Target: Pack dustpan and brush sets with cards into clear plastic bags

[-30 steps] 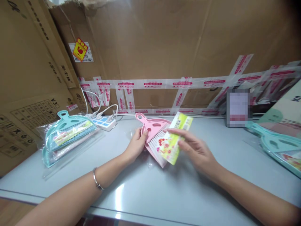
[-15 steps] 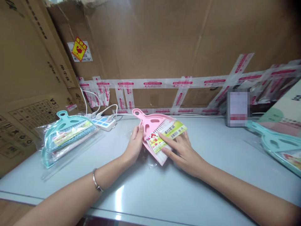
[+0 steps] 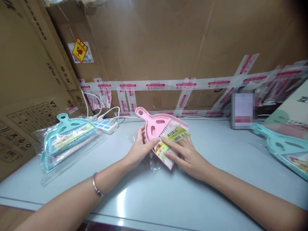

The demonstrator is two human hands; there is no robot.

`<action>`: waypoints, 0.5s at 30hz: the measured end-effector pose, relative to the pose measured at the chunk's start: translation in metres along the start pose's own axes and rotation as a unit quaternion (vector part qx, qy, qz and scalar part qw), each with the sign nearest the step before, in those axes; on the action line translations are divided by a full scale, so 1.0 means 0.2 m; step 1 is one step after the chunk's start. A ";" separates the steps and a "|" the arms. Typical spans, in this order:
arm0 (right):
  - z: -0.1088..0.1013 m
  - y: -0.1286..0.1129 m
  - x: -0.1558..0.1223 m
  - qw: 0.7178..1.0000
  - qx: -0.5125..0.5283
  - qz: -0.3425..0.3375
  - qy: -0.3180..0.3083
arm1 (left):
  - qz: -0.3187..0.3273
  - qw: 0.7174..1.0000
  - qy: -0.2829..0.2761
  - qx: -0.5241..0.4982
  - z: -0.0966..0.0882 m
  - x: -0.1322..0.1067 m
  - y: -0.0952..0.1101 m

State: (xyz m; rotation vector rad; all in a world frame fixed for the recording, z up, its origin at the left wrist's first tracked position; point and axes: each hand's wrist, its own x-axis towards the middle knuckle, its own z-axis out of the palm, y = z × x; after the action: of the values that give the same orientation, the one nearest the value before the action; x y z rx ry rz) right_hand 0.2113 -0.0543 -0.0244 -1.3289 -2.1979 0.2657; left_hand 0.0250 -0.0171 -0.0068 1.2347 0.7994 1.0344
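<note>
A pink brush-and-dustpan set (image 3: 156,123) lies on the grey table (image 3: 154,192), its handle pointing away to the left. A green and yellow label card (image 3: 172,138) lies across its white bristles. My left hand (image 3: 139,148) grips the set's left edge, thumb pressed on the card's near end. My right hand (image 3: 184,153) rests on the card with fingers flat and stretched out, pinning it to the brush. A clear plastic bag (image 3: 151,163) lies crumpled under the set.
A bagged teal dustpan set (image 3: 66,138) lies at the left. Another teal set (image 3: 284,150) sits at the right edge. A white power strip (image 3: 104,125) with cables lies by the taped cardboard wall (image 3: 168,48). A small box (image 3: 243,109) stands at the back right.
The card, held up in my right hand a second ago, has been laid flat on the bristles. My left thumb has moved onto the card's end.
</note>
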 end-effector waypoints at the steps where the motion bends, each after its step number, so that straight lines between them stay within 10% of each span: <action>1: 0.00 0.00 0.00 1.000 0.002 -0.002 0.007 | 0.004 1.000 0.003 0.007 0.00 0.00 0.00; 7: -0.02 0.04 0.02 0.966 0.166 0.076 0.185 | -0.003 1.000 -0.010 -0.011 -0.02 0.01 0.01; 10: -0.02 0.03 0.05 0.857 0.389 0.196 0.276 | 0.000 1.000 -0.017 -0.021 -0.01 0.00 0.01; 15: -0.03 -0.03 0.08 0.668 0.668 0.307 0.117 | 0.021 0.998 -0.057 0.028 0.01 0.00 0.01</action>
State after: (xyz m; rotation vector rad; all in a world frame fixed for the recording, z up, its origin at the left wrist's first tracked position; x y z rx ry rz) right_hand 0.2042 -0.0446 -0.0122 -0.9556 -0.6914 1.4942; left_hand 0.0259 -0.0187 -0.0042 1.3520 0.7215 0.9724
